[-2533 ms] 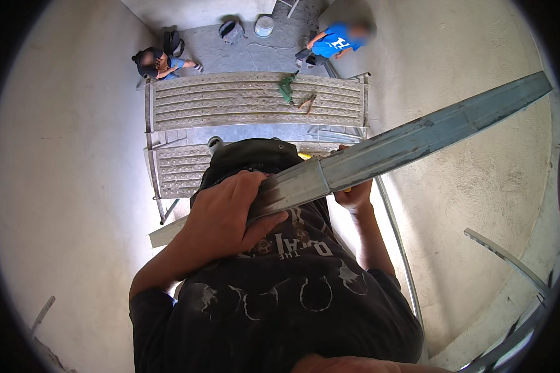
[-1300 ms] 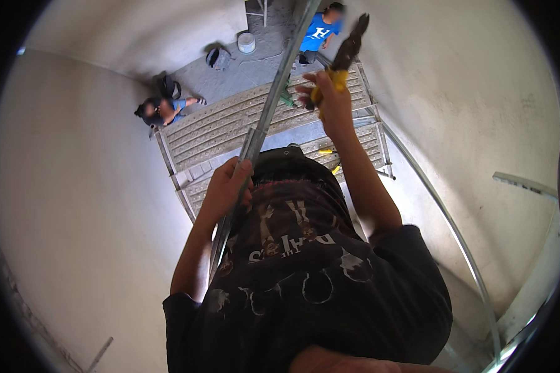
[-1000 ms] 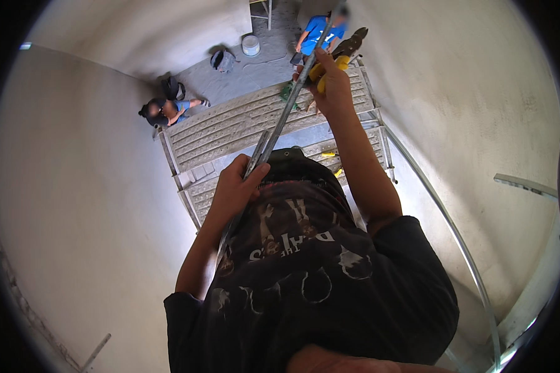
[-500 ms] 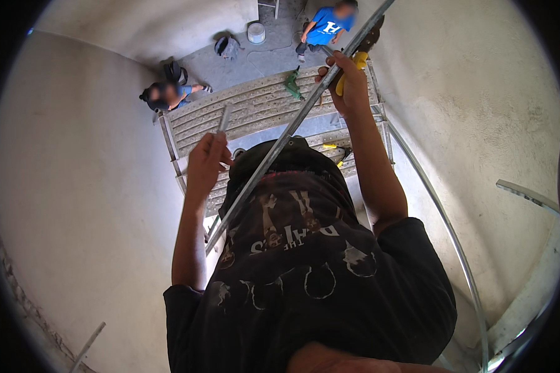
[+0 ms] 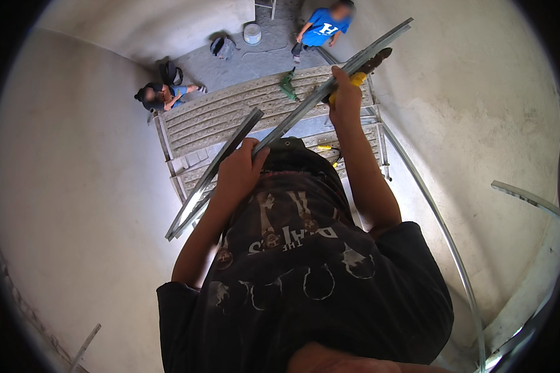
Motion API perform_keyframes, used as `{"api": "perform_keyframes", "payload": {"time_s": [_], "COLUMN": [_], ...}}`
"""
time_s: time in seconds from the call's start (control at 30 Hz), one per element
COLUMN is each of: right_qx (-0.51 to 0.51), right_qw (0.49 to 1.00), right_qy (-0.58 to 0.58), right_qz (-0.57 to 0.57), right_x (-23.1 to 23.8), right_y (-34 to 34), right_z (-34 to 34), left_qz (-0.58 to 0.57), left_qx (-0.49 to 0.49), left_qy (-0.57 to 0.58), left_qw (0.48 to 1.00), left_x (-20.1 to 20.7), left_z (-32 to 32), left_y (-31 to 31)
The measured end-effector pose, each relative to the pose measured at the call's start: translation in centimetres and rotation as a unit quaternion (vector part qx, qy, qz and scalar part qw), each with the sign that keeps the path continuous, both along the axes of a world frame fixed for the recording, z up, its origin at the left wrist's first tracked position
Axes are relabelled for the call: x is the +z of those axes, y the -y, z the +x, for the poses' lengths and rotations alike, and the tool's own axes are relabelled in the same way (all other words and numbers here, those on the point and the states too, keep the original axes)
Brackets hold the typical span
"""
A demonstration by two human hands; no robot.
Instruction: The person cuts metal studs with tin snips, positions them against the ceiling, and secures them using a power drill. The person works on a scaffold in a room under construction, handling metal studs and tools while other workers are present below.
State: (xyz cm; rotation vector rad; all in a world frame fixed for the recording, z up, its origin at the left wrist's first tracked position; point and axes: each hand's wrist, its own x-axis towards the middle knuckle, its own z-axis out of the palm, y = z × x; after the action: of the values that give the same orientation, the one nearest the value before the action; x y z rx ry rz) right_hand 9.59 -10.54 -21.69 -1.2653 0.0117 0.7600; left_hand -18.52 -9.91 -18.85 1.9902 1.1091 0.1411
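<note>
A long thin metal channel (image 5: 298, 113) slants across in front of me, from the upper right down to the left. Around its lower part my left hand (image 5: 238, 173) is closed, fingers wrapped over it. Another metal strip (image 5: 230, 144) runs alongside, just left of that hand; whether the hand grips it too I cannot tell. Higher up, my right hand (image 5: 347, 99) grips the channel. Also in this hand is a cutting tool that looks like snips, with yellow handles (image 5: 357, 79) and dark jaws (image 5: 378, 60) pointing up to the right.
Below is a scaffold platform (image 5: 199, 132) of ribbed metal planks, with a green drill (image 5: 289, 86) and a second yellow-handled tool (image 5: 327, 148) on it. Two people sit or stand beyond, near a white bucket (image 5: 252, 34) and a dark bag (image 5: 223, 47). A curved metal strip (image 5: 438, 214) stands at right.
My left hand has moved right and onto the long channel. The channel's upper end has come into view. The strip by my left hand now slants nearly parallel to it.
</note>
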Motion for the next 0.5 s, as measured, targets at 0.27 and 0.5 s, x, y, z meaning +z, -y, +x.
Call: {"api": "perform_keyframes", "payload": {"time_s": [0.27,0.5], "right_qx": [0.272,0.345], "right_qw": [0.951,0.921], "right_qy": [-0.093,-0.125], "right_qz": [-0.111,-0.131], "right_x": [-2.7,-7.2], "right_y": [0.1,0.6], "right_z": [3.3,4.9], "left_qz": [0.053,-0.033], "left_qx": [-0.185,-0.124], "left_qy": [0.054,0.093], "left_qw": [0.980,0.987], "left_x": [-0.6,-0.1], "left_z": [1.3,1.6], "left_y": [0.9,0.2]}}
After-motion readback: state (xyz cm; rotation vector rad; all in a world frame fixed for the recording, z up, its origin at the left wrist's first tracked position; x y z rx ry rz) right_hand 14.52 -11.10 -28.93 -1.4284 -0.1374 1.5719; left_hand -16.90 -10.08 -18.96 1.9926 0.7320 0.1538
